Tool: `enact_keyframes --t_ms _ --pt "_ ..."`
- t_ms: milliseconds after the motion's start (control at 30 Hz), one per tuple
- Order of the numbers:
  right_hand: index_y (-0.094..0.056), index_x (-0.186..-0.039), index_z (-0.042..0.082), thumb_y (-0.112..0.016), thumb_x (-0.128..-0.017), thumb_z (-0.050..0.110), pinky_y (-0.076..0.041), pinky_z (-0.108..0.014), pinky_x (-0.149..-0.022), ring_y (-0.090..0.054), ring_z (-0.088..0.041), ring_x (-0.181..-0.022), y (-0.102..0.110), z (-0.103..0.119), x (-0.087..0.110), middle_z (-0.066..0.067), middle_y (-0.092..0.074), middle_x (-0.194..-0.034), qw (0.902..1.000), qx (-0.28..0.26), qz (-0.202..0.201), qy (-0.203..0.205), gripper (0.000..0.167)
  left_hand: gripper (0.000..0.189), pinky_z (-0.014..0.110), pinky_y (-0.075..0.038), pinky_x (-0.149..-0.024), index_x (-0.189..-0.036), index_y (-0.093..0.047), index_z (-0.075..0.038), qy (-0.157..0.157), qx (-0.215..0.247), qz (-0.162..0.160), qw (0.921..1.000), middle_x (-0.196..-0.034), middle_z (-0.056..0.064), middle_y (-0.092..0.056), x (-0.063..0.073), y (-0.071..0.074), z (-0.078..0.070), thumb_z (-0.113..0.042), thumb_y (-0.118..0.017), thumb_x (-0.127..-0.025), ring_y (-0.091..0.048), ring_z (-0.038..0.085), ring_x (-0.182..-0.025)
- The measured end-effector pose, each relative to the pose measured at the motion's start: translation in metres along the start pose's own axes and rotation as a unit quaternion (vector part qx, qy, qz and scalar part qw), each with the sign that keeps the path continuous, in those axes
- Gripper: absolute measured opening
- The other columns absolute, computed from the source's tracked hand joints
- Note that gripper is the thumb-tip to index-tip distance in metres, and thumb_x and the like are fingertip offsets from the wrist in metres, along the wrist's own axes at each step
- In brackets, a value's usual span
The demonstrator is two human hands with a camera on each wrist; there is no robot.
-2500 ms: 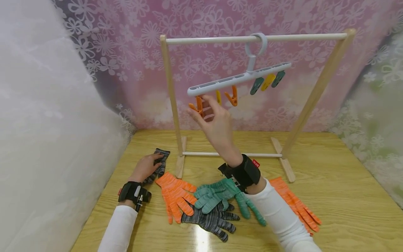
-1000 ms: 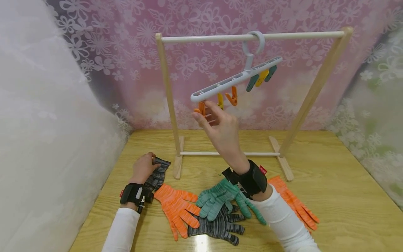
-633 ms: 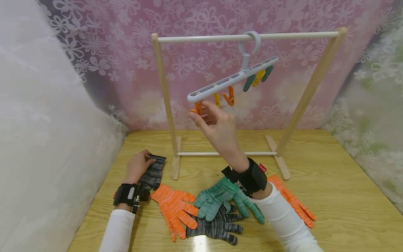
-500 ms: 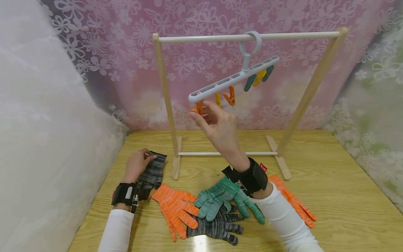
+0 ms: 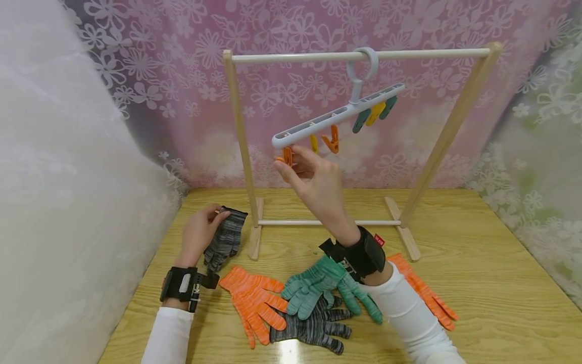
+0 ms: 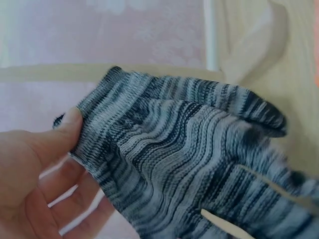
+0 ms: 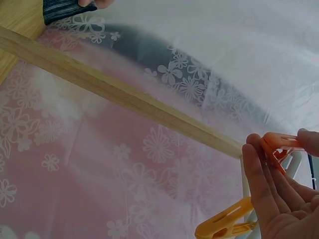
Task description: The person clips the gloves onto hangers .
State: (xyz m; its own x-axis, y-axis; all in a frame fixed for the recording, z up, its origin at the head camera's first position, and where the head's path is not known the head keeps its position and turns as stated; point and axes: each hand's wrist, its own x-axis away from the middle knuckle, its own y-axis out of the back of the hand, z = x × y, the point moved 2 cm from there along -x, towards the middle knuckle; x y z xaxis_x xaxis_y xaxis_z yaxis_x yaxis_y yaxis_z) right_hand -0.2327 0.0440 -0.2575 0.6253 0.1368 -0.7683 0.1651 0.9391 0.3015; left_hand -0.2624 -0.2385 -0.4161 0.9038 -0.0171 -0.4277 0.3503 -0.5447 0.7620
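My left hand [image 5: 196, 233] pinches the cuff of a black-and-grey knit glove [image 5: 226, 237] between thumb and fingers, and the glove's fingers hang down. In the left wrist view this glove [image 6: 169, 144] fills the middle, its cuff held at the left. Up at the rack, my right hand [image 5: 318, 184] holds an orange clothespin [image 5: 287, 155] at the left end of a pale grey clip hanger [image 5: 313, 124]. Thumb and fingers are on the orange clothespin [image 7: 280, 144] in the right wrist view, with a yellow clothespin [image 7: 224, 221] beside them. The hanger tilts down toward my right hand.
The hanger hooks over the white bar of a wooden rack [image 5: 239, 126]. More clothespins, one orange [image 5: 334, 140], hang along it. On the table lie an orange glove [image 5: 256, 303], green gloves [image 5: 313, 285], another black-and-grey glove [image 5: 313, 326] and an orange glove [image 5: 423, 288] beneath the right sleeve.
My left hand first rested on the black-and-grey glove, then took its cuff and raised it off the table toward the rack. The hanger's left end has dipped slightly under my right hand.
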Motion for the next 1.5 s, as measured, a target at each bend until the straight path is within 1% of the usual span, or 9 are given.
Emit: enact_keyframes --t_ms 133,367,567,667,833,933,1067,1300,1500 --pt "-0.070 -0.120 -0.003 -0.077 -0.092 0.014 -0.062 -0.031 -0.073 -0.075 -0.022 -0.077 0.000 0.000 0.000 -0.015 -0.077 -0.098 0.9999 -0.006 0.005 -0.015 0.033 0.027 0.053 -0.058 -0.069 -0.111 -0.073 -0.005 -0.023 0.032 -0.026 0.9989 -0.094 0.021 -0.075 -0.002 0.006 -0.014 -0.027 -0.068 -0.098 -0.072 0.036 -0.082" --pt "-0.071 -0.121 0.001 -0.078 -0.091 0.014 -0.062 -0.029 -0.076 -0.074 -0.021 -0.084 0.001 -0.001 -0.001 -0.013 -0.076 -0.099 0.9992 -0.027 0.010 -0.028 0.033 0.022 0.050 -0.060 -0.070 -0.109 -0.076 -0.005 -0.063 0.064 -0.072 0.9933 -0.093 0.018 -0.076 -0.003 0.016 -0.045 -0.022 -0.072 -0.095 -0.073 0.034 -0.080" --pt "-0.072 -0.120 -0.001 -0.080 -0.089 0.013 -0.062 -0.031 -0.076 -0.072 -0.023 -0.087 0.003 -0.002 -0.002 -0.014 -0.070 -0.102 0.9995 -0.029 0.000 -0.016 0.035 0.017 0.047 -0.061 -0.069 -0.104 -0.078 -0.006 -0.091 0.114 -0.072 0.9867 -0.092 0.015 -0.076 -0.004 0.021 -0.075 -0.018 -0.074 -0.094 -0.073 0.031 -0.079" --pt "-0.072 -0.119 -0.003 -0.080 -0.088 0.011 -0.062 -0.033 -0.076 -0.072 -0.024 -0.087 0.004 -0.003 -0.001 -0.015 -0.066 -0.101 0.9994 -0.032 -0.003 -0.015 0.035 0.015 0.047 -0.061 -0.071 -0.102 -0.077 -0.004 -0.107 0.139 -0.063 0.9825 -0.090 0.015 -0.076 -0.004 0.021 -0.090 -0.017 -0.073 -0.094 -0.074 0.031 -0.080" --pt "-0.072 -0.120 -0.003 -0.080 -0.089 0.011 -0.063 -0.037 -0.077 -0.072 -0.025 -0.089 0.003 -0.004 -0.001 -0.015 -0.066 -0.101 0.9985 -0.050 -0.002 -0.025 0.035 0.015 0.047 -0.062 -0.075 -0.103 -0.076 -0.004 -0.115 0.183 -0.046 0.9754 -0.090 0.014 -0.075 -0.003 0.019 -0.110 -0.016 -0.070 -0.097 -0.074 0.031 -0.086" --pt "-0.073 -0.120 -0.003 -0.080 -0.089 0.010 -0.063 -0.038 -0.077 -0.072 -0.024 -0.087 0.003 -0.004 -0.002 -0.014 -0.067 -0.099 0.9978 -0.060 -0.005 -0.028 0.035 0.014 0.046 -0.062 -0.076 -0.102 -0.074 -0.004 -0.123 0.203 -0.040 0.9707 -0.089 0.013 -0.074 -0.004 0.018 -0.118 -0.016 -0.067 -0.099 -0.074 0.031 -0.087" --pt "-0.074 -0.119 -0.003 -0.080 -0.088 0.008 -0.063 -0.034 -0.076 -0.073 -0.023 -0.083 0.002 -0.005 -0.002 -0.014 -0.067 -0.094 0.9974 -0.066 -0.010 -0.027 0.033 0.014 0.043 -0.062 -0.076 -0.102 -0.074 -0.004 -0.136 0.224 -0.041 0.9640 -0.088 0.012 -0.073 -0.006 0.015 -0.126 -0.015 -0.066 -0.100 -0.073 0.028 -0.085" --pt "-0.074 -0.118 -0.003 -0.078 -0.089 0.004 -0.062 -0.031 -0.076 -0.073 -0.024 -0.081 0.003 -0.007 -0.003 -0.013 -0.065 -0.088 0.9955 -0.090 -0.022 -0.022 0.030 0.016 0.041 -0.062 -0.075 -0.110 -0.072 -0.002 -0.142 0.268 -0.040 0.9523 -0.096 0.015 -0.074 -0.010 0.010 -0.138 -0.012 -0.067 -0.099 -0.074 0.027 -0.087" --pt "-0.074 -0.117 -0.002 -0.078 -0.089 0.005 -0.062 -0.041 -0.080 -0.072 -0.022 -0.082 0.004 -0.007 -0.005 -0.010 -0.062 -0.084 0.9944 -0.100 -0.025 -0.026 0.029 0.015 0.043 -0.062 -0.075 -0.109 -0.072 -0.001 -0.136 0.296 -0.045 0.9442 -0.097 0.014 -0.074 -0.014 0.011 -0.145 -0.011 -0.066 -0.100 -0.073 0.026 -0.088"
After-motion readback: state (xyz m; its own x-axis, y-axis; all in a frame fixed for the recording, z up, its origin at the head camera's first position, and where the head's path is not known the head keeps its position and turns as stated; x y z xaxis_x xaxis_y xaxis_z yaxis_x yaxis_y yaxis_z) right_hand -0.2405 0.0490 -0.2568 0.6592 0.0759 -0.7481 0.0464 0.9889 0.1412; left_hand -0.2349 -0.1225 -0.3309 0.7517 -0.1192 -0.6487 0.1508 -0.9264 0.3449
